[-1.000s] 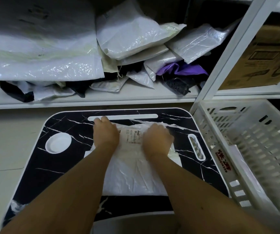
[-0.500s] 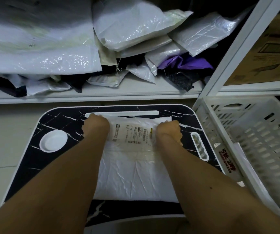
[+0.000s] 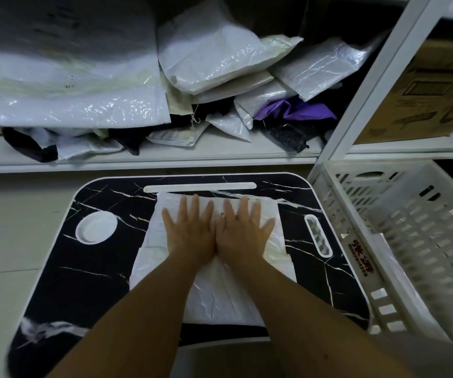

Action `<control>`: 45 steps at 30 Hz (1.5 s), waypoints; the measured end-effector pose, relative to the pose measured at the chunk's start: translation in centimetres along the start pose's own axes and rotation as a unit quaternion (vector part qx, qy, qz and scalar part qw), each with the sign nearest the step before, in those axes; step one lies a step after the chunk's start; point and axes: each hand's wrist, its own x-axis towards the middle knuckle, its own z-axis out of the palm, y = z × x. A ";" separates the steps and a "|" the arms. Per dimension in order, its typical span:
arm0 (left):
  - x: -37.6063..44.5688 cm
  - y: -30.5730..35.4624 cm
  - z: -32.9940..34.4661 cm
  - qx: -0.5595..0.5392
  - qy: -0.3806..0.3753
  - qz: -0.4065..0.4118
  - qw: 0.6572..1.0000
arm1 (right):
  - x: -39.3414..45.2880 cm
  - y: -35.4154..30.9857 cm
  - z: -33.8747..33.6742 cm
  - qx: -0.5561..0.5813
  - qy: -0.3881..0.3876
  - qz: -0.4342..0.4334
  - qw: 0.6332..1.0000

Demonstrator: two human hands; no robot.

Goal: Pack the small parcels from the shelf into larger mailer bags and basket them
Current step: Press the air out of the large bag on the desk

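Observation:
A white mailer bag point(image 3: 220, 293) lies flat on the black marble-patterned lap table point(image 3: 83, 274), its top end folded over near the table's far slot. My left hand point(image 3: 188, 227) and my right hand point(image 3: 243, 229) press flat on that folded end, side by side, fingers spread and pointing at the shelf. Neither hand grips anything. Small white and grey parcels point(image 3: 220, 55) lie piled on the shelf point(image 3: 143, 158) behind the table. A white slatted basket point(image 3: 410, 241) stands to the right of the table.
A large clear-wrapped bundle point(image 3: 64, 85) fills the shelf's left side. A purple item point(image 3: 296, 110) and dark bags sit among the parcels. A cardboard box point(image 3: 435, 88) stands on the right shelf. A white upright post point(image 3: 367, 85) separates the shelves. The table has a round cup recess point(image 3: 96, 227).
The hands have folded the bag's labelled top end down; the label is now hidden. Both hands went from gripping the edge at the sides to lying flat together on the fold.

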 end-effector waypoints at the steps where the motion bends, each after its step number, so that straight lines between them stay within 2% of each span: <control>1: 0.0 0.0 0.2 0.000 -0.031 0.003 1.000 | -0.1 0.1 0.5 -0.012 -0.036 -0.005 0.999; 7: 1.7 -1.3 0.1 -0.031 -0.141 -0.023 0.989 | 1.1 1.1 0.0 -0.055 -0.154 0.004 0.987; 9: 1.8 -1.2 0.0 -0.034 -0.149 -0.036 0.988 | 1.2 1.2 -0.1 -0.050 -0.161 0.006 0.986; 13: 1.4 -2.4 -0.4 -0.059 -0.119 -0.065 0.989 | 1.5 1.2 0.1 -0.032 -0.151 0.006 0.988; 16: 0.8 -4.2 -1.6 -0.091 -0.136 -0.026 0.986 | 1.4 1.6 -0.5 -0.012 -0.119 0.009 0.993; 18: -0.3 -4.5 -2.5 -0.094 -0.091 0.013 0.991 | 0.2 1.0 -1.0 -0.013 -0.058 0.038 0.998; 20: -1.7 -3.6 -2.9 -0.072 -0.003 0.060 0.996 | -1.5 -0.5 -1.5 -0.005 -0.007 0.042 0.999; 22: -4.1 -2.3 -2.5 -0.051 0.057 0.104 0.992 | -3.9 -2.1 -1.4 0.000 0.006 0.015 1.000; 23: -5.2 -1.9 -1.8 -0.044 0.054 0.112 0.991 | -5.0 -2.4 -1.0 0.002 0.006 0.006 1.000; 26: -7.8 -1.9 0.7 -0.030 -0.023 0.053 0.998 | -7.2 -1.1 1.1 0.004 -0.010 -0.002 1.000; 31: -8.6 -3.4 2.0 -0.046 -0.018 0.036 0.998 | -7.9 1.2 1.9 -0.002 -0.022 -0.055 0.998; 35: -8.6 -4.8 2.5 -0.029 -0.048 0.024 0.998 | -7.6 1.8 1.5 0.003 -0.037 -0.068 0.997; 40: -9.6 -2.9 0.7 -0.063 -0.038 -0.107 0.992 | -8.0 0.9 0.6 0.013 0.004 -0.029 0.999; 42: -10.6 -1.7 0.5 -0.057 0.006 -0.070 0.996 | -9.5 -0.4 0.6 0.025 0.030 -0.038 0.999; 45: -12.5 -1.6 2.0 -0.038 0.009 0.064 0.997 | -11.9 -1.0 2.1 0.030 0.034 -0.079 0.996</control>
